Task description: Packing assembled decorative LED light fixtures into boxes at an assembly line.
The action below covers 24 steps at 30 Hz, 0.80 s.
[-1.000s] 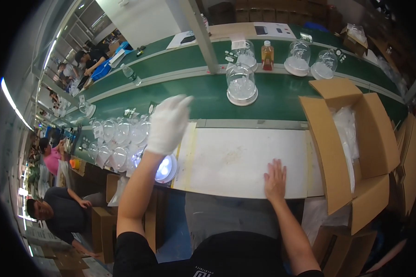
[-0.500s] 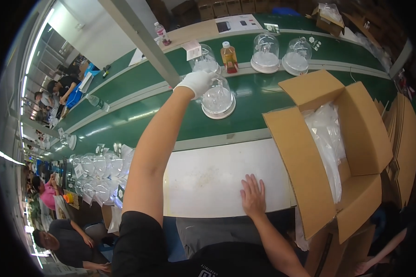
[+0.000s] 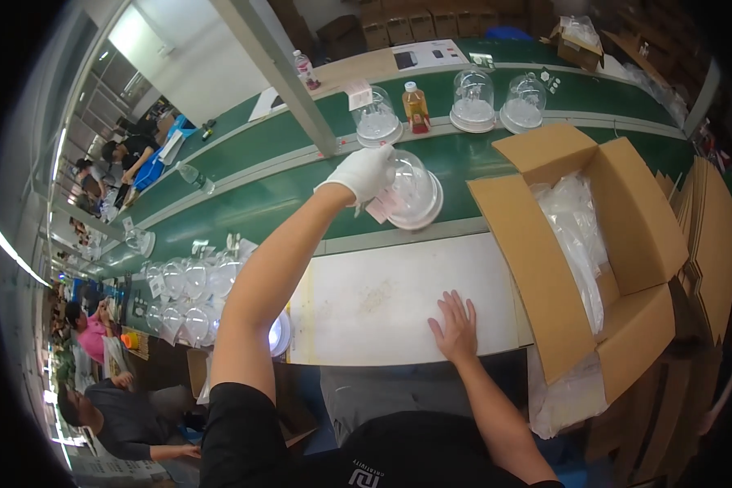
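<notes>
My left hand (image 3: 359, 176), in a white glove, grips the upper part of a clear dome (image 3: 412, 185) with a white round base. This dome leans over the near edge of the green belt, and a pale pink tag (image 3: 380, 208) hangs beside the glove. Bare and with fingers spread, my right hand (image 3: 455, 327) lies flat on the white work surface (image 3: 366, 305), holding nothing. Whether the dome's base still touches the belt I cannot tell.
An open cardboard box (image 3: 537, 301) with a clear plastic liner (image 3: 573, 236) stands on the right. Farther back are a domed piece (image 3: 376, 122), an amber bottle (image 3: 416, 110) and two more domes. Several domes (image 3: 195, 281) crowd the left. A metal post (image 3: 276, 73) rises beyond my left arm.
My left hand has drawn the dome toward me and slightly right, and it now tilts. My right hand still rests on the work surface. The whole view has shifted a little.
</notes>
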{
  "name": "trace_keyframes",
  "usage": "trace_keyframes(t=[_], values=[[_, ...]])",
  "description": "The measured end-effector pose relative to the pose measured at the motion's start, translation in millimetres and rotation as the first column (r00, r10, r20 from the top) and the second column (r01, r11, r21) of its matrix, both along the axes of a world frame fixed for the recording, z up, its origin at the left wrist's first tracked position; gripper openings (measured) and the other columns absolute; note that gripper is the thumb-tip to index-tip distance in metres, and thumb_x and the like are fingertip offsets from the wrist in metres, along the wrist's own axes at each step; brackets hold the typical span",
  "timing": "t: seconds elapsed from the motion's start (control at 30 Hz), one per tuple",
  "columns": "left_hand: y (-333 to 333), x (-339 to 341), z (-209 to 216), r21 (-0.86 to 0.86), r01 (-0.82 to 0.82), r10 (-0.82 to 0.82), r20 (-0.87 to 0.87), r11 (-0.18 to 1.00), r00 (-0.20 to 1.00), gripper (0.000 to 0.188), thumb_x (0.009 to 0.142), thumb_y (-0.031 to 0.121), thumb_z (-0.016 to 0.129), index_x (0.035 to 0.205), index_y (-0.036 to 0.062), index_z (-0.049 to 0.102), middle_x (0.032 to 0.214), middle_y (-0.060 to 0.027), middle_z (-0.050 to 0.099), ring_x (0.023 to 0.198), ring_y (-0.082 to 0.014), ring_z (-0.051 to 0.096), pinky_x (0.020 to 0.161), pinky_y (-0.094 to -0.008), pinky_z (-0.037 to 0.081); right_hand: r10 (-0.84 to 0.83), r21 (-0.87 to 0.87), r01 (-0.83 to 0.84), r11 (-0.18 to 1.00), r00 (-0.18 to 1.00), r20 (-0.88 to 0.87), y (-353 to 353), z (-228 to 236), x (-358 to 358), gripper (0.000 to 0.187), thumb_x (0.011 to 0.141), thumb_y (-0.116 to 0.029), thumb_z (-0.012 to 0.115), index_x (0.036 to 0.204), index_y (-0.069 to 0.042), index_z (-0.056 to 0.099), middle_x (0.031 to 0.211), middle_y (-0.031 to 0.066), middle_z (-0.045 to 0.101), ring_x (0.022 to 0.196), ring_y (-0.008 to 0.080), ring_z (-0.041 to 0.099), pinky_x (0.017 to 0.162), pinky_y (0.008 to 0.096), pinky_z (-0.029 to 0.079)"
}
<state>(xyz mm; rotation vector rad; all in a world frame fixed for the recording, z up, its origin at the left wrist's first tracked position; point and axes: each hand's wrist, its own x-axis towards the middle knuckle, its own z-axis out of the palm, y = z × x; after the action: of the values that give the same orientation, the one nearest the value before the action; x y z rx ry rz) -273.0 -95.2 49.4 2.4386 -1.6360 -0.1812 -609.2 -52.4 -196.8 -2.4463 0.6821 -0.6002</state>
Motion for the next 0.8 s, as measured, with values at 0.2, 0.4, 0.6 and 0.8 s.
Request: trace_keyframes(t=[0.2, 0.4, 0.6, 0.8], values=[[115.3, -69.7, 4.7, -0.038, -0.213, 0.168, -0.484, 0.976, 0.859, 0.023, 0.087, 0.021, 0.069, 0.099, 0.0014, 0.066, 0.081, -0.0067, 0.063, 0.074, -0.0159, 0.058, 0.070, -0.0317, 0.050, -0.121, 0.546, -0.151, 0.824, 0.894, 0.431, 7.8, -2.4, -19.1, 0.108, 0.073, -0.014, 0.088, 0.158, -0.004, 0.021, 0.160, 0.0187, 0.036, 0.148, 0.0352, 0.035, 0.119, 0.0509, 0.031], [201.0, -134.2, -31.5, 0.027, -0.430, 0.322, -0.703, 0.902, 0.633, 0.020, 0.091, 0.023, 0.066, 0.090, 0.0032, 0.064, 0.079, -0.0008, 0.059, 0.073, -0.0097, 0.052, 0.065, -0.0265, 0.044, -0.037, 0.670, -0.327, 0.666, 0.883, 0.468, 70.4, 10.6, -26.1, 0.132, 0.066, -0.016, 0.095, 0.161, -0.005, 0.004, 0.166, 0.0197, 0.019, 0.150, 0.0347, 0.030, 0.118, 0.0481, 0.035], [222.0, -155.9, -23.5, 0.015, -0.463, 0.353, -0.669, 0.886, 0.654, 0.021, 0.093, 0.021, 0.064, 0.088, 0.0014, 0.060, 0.077, -0.0064, 0.061, 0.071, -0.0127, 0.058, 0.058, -0.0294, 0.050, 0.028, 0.527, -0.206, 0.824, 0.945, 0.326, 84.4, 20.9, -5.7, 0.135, 0.058, -0.026, 0.098, 0.160, -0.001, 0.011, 0.160, 0.0223, 0.028, 0.147, 0.0386, 0.034, 0.120, 0.0488, 0.030], [207.8, -153.9, -31.1, 0.161, -0.369, 0.392, -0.571, 0.915, 0.721, 0.024, 0.090, 0.016, 0.058, 0.097, -0.0067, 0.058, 0.080, -0.0162, 0.064, 0.058, -0.0274, 0.069, 0.047, -0.0373, 0.060, 0.085, 0.293, -0.078, 0.953, 0.996, -0.012, 94.8, 9.9, 20.8, 0.136, 0.058, -0.049, 0.094, 0.155, 0.005, 0.015, 0.159, 0.0223, 0.030, 0.152, 0.0358, 0.024, 0.125, 0.0545, 0.010]])
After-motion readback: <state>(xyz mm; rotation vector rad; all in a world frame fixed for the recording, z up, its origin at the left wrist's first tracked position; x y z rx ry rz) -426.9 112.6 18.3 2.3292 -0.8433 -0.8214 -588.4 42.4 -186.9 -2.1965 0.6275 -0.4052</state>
